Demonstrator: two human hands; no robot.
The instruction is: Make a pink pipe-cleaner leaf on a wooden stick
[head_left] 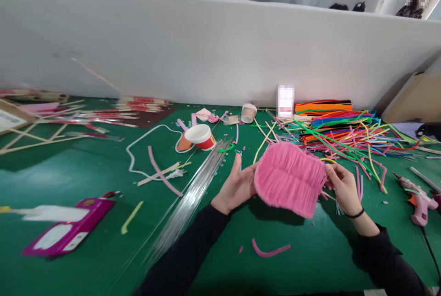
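A pink fuzzy piece [291,179], built from rows of pipe cleaners set side by side, is held up over the green table. My left hand [236,185] supports its left edge, thumb raised and the other fingers partly hidden behind it. At the right edge, the thumb and fingers of my right hand [342,188] pinch the piece. Below it a bent pink pipe cleaner [270,251] lies on the table. A bundle of thin metal wires [196,195] lies left of my left hand.
Loose coloured pipe cleaners [344,130] pile up at the back right, near a lit phone [285,101]. A pink glue gun [418,202] lies far right. Left are a paper cup [201,137], a white cord [131,156] and a purple device [72,229]. A white partition [206,48] stands behind.
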